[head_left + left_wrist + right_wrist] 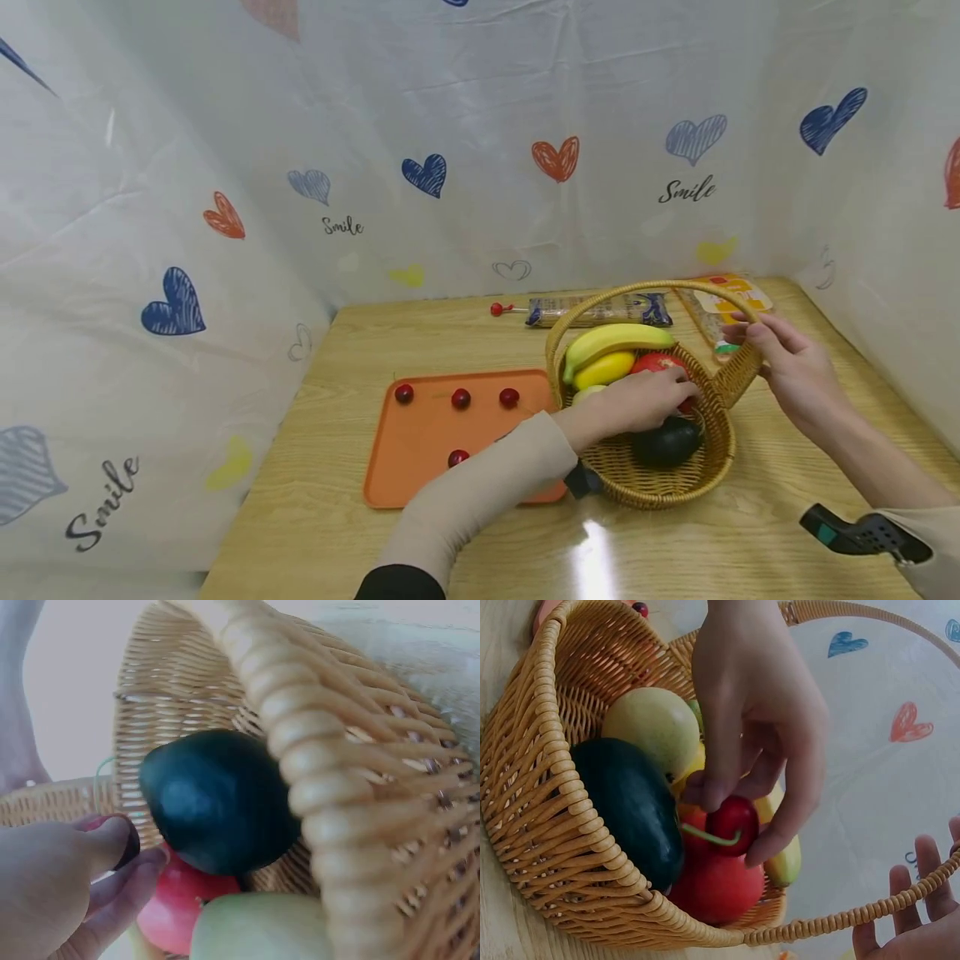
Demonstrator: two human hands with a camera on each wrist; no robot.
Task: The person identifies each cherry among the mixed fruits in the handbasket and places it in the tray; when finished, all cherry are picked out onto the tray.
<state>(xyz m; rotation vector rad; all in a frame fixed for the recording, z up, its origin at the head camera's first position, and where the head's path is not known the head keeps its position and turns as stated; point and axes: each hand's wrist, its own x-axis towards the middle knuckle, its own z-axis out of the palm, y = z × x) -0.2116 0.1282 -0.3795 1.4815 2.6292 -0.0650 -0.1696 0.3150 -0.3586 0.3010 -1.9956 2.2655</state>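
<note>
My left hand (652, 396) reaches into the wicker basket (723, 467) and pinches a dark red cherry (735, 821) by its body, its green stem sticking out. The cherry is just above a red pomegranate-like fruit (716, 889). Beside it lie a dark green avocado-like fruit (217, 802), a pale green round fruit (651, 731), a yellow lemon-like fruit (603, 369) and bananas (618, 342). At the basket's right side, my right hand (802, 375) holds the arched handle (652, 286) between thumb and fingers; part of this grip is hidden.
An orange tray (420, 433) left of the basket carries several cherries (461, 399), partly covered by my left forearm. Behind stand a long clear packet (600, 311), a flat orange-and-white packet (731, 300) and a small red ball on a stick (497, 309). A printed curtain (480, 108) borders the table.
</note>
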